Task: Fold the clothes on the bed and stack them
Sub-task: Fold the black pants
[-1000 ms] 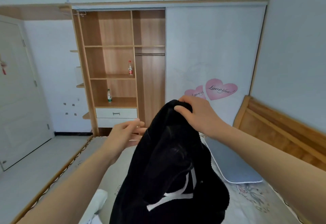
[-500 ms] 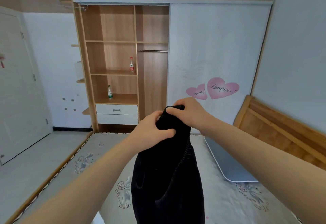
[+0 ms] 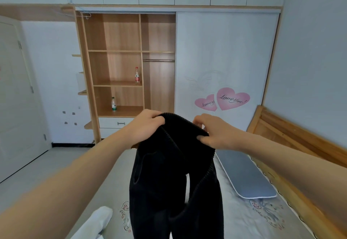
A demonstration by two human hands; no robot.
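A black garment (image 3: 169,178) with a ribbed waistband hangs in the air above the bed (image 3: 244,220). My left hand (image 3: 146,126) grips the left end of the waistband. My right hand (image 3: 212,133) pinches its right end, so the band is stretched between both hands. Two black legs of the garment dangle down and run out of the frame at the bottom. A white piece of clothing (image 3: 95,223) lies on the bed at the lower left, partly behind my left forearm.
A grey-blue pillow (image 3: 244,176) lies at the right side of the bed beside the wooden headboard (image 3: 293,141). Ahead stands an open wardrobe (image 3: 122,65) with two bottles on its shelves and a sliding door with pink hearts. A white door (image 3: 16,97) is on the left.
My left hand rose from open beside the garment to grip its top. Then both hands drew apart, spreading the waistband, and the bunched garment now hangs open as two legs.
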